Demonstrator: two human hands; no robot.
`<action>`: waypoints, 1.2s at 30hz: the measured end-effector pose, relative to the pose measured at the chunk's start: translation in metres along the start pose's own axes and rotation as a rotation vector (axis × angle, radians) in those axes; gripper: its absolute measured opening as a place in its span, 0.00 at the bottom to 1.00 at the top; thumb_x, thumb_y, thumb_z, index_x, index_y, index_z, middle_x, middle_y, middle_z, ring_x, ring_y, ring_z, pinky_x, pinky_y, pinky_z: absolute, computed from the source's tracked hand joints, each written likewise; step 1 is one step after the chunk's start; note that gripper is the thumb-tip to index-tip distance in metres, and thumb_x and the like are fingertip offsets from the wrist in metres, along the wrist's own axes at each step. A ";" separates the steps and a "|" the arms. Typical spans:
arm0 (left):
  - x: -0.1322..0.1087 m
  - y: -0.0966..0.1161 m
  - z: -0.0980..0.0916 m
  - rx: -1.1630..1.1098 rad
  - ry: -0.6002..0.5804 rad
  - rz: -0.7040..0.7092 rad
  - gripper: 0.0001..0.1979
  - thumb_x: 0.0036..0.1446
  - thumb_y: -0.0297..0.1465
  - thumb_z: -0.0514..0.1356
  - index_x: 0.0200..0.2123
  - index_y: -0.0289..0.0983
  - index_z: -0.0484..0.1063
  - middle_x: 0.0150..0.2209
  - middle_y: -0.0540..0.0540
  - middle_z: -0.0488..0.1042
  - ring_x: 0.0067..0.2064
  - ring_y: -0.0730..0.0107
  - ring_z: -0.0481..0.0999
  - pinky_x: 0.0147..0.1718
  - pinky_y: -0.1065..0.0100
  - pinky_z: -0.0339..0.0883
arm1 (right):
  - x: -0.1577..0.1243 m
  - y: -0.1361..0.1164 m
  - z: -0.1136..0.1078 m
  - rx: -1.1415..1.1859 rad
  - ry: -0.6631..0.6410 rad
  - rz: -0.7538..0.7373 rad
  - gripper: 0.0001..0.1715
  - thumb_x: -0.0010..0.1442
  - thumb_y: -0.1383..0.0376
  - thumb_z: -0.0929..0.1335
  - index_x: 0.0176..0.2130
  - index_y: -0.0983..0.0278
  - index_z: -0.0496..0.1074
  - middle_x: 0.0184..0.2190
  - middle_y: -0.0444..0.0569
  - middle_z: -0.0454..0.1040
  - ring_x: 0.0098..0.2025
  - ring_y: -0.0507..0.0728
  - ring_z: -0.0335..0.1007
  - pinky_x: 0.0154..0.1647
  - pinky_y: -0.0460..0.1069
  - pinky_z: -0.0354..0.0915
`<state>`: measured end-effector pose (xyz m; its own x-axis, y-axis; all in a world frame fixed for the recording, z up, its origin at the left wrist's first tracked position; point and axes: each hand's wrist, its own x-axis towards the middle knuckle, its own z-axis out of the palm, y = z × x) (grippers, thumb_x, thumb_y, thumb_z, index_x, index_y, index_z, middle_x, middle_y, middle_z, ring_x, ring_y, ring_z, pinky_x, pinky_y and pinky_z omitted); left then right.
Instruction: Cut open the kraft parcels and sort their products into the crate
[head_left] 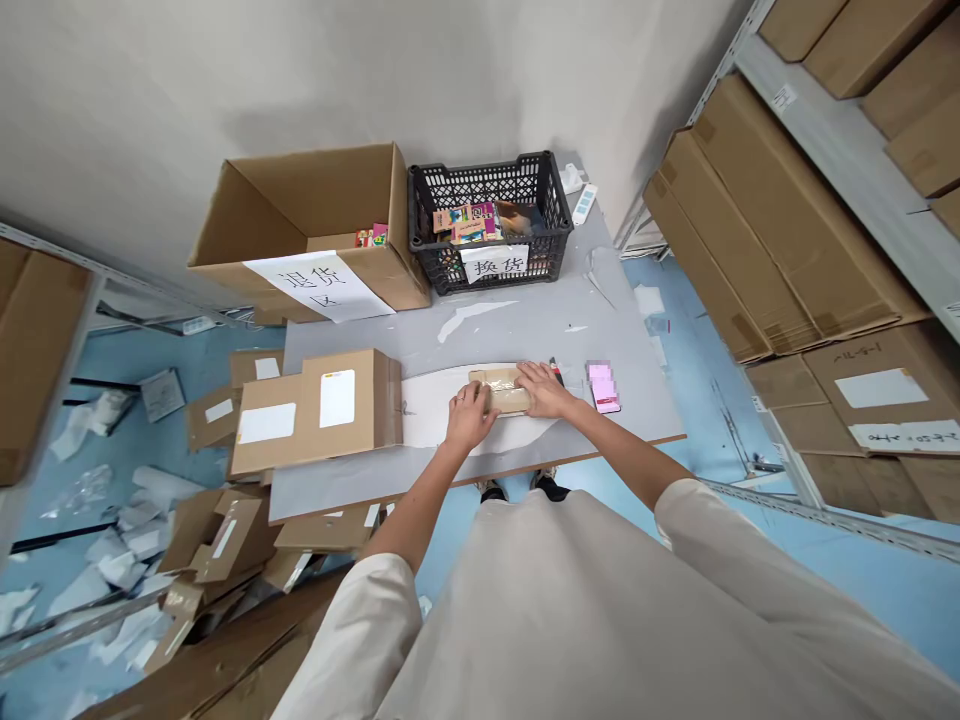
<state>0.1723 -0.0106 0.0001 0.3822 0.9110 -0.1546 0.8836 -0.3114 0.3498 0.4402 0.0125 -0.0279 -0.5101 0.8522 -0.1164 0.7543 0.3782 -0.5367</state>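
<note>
A small brown cardboard package (506, 388) with a shiny, tape-like strip across it lies on a white sheet (435, 395) on the table. My left hand (470, 414) grips its left end, fingers bent over the edge. At the opposite end, my right hand (543, 390) holds the package with its fingers on top. Just beyond my right hand is a dark pen-like object with a red part (556, 371), partly hidden. A phone with a pink screen (603, 386) lies farther right.
Labelled cardboard boxes (356, 405) sit at the table's left. Behind stand a large open carton (300, 210) and a black plastic crate (487, 260) holding colourful small boxes. Shelves with cartons (795, 230) flank the right. Flattened boxes and scraps (142, 530) litter the floor at left.
</note>
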 end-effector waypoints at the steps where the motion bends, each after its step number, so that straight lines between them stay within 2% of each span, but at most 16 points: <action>1: -0.001 0.001 0.000 0.006 0.004 -0.017 0.31 0.71 0.42 0.63 0.73 0.44 0.67 0.73 0.32 0.66 0.73 0.39 0.64 0.67 0.43 0.66 | 0.000 0.001 0.001 -0.002 0.011 -0.016 0.38 0.53 0.65 0.80 0.62 0.60 0.74 0.81 0.63 0.57 0.83 0.75 0.46 0.82 0.75 0.41; 5: 0.001 0.006 0.004 0.002 0.016 -0.095 0.32 0.70 0.43 0.63 0.73 0.42 0.66 0.72 0.31 0.66 0.73 0.37 0.64 0.65 0.42 0.68 | -0.006 0.004 0.004 0.012 0.069 -0.026 0.39 0.59 0.65 0.78 0.67 0.60 0.73 0.82 0.63 0.54 0.84 0.73 0.44 0.82 0.75 0.40; 9: 0.002 0.006 0.006 -0.019 0.020 -0.126 0.32 0.70 0.43 0.64 0.73 0.43 0.66 0.73 0.32 0.65 0.72 0.36 0.64 0.64 0.41 0.69 | -0.022 0.010 0.006 0.097 0.140 0.020 0.36 0.67 0.57 0.74 0.70 0.58 0.72 0.82 0.61 0.55 0.83 0.72 0.47 0.81 0.73 0.45; 12: 0.004 0.002 0.007 -0.033 0.027 -0.130 0.32 0.68 0.43 0.66 0.72 0.44 0.68 0.72 0.32 0.66 0.71 0.36 0.65 0.64 0.41 0.70 | -0.036 0.025 0.005 0.159 0.256 0.162 0.29 0.75 0.56 0.66 0.70 0.58 0.72 0.79 0.60 0.62 0.79 0.70 0.55 0.78 0.69 0.53; 14: 0.006 -0.001 0.006 -0.040 0.032 -0.129 0.32 0.67 0.43 0.68 0.70 0.44 0.69 0.71 0.33 0.66 0.70 0.36 0.66 0.63 0.42 0.70 | -0.045 0.038 0.004 0.168 0.296 0.299 0.27 0.77 0.57 0.63 0.69 0.59 0.74 0.76 0.60 0.66 0.77 0.70 0.59 0.75 0.68 0.57; 18: 0.011 -0.005 0.006 -0.053 0.033 -0.139 0.31 0.64 0.42 0.71 0.68 0.45 0.71 0.69 0.34 0.68 0.69 0.35 0.67 0.62 0.42 0.72 | -0.060 0.060 0.005 0.156 0.200 0.525 0.26 0.74 0.61 0.65 0.66 0.61 0.76 0.70 0.61 0.72 0.71 0.71 0.65 0.70 0.65 0.64; 22: 0.012 -0.005 0.006 -0.088 0.023 -0.149 0.31 0.64 0.42 0.71 0.67 0.45 0.71 0.69 0.34 0.67 0.69 0.35 0.66 0.63 0.41 0.71 | -0.068 0.068 0.013 0.126 0.061 0.632 0.25 0.72 0.63 0.67 0.66 0.61 0.76 0.68 0.59 0.74 0.69 0.69 0.68 0.68 0.62 0.66; 29: 0.009 -0.004 0.008 -0.115 0.024 -0.161 0.32 0.63 0.41 0.71 0.68 0.43 0.71 0.70 0.34 0.66 0.69 0.35 0.65 0.64 0.42 0.70 | -0.061 0.063 0.029 0.057 -0.053 0.633 0.27 0.72 0.63 0.67 0.68 0.60 0.74 0.69 0.60 0.73 0.68 0.69 0.69 0.66 0.60 0.66; 36: 0.008 -0.006 0.009 -0.125 0.017 -0.155 0.32 0.64 0.42 0.70 0.69 0.44 0.70 0.70 0.34 0.66 0.70 0.36 0.64 0.64 0.42 0.70 | -0.051 0.060 0.039 0.003 -0.141 0.622 0.31 0.73 0.64 0.66 0.72 0.63 0.71 0.72 0.64 0.68 0.69 0.71 0.66 0.68 0.62 0.64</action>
<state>0.1725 -0.0042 -0.0110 0.2389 0.9502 -0.1999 0.8906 -0.1324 0.4350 0.4951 -0.0222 -0.0866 -0.0269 0.8562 -0.5160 0.9258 -0.1733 -0.3359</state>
